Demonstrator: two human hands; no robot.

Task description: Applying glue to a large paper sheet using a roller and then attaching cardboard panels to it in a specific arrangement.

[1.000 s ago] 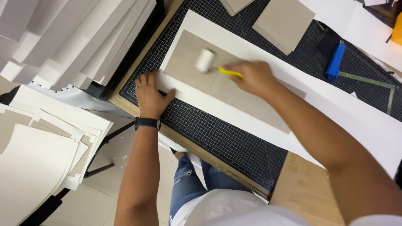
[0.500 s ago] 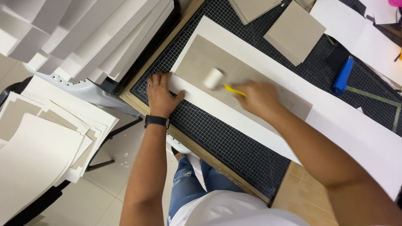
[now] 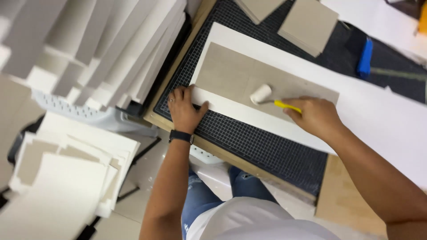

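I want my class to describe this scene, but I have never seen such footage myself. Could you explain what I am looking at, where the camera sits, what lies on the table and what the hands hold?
The picture comes from a camera worn on a person's head, looking down at their own two bare hands. There is no machine. The left hand, with a dark watch on its wrist, presses flat on the near corner of a long white sheet. The right hand grips the yellow handle of a small white roller, which rests on grey boards lying on that sheet. Under it all is a black gridded cutting mat. Further back lie more grey squares and a blue tool. Stacks of white sheets sit at the left.
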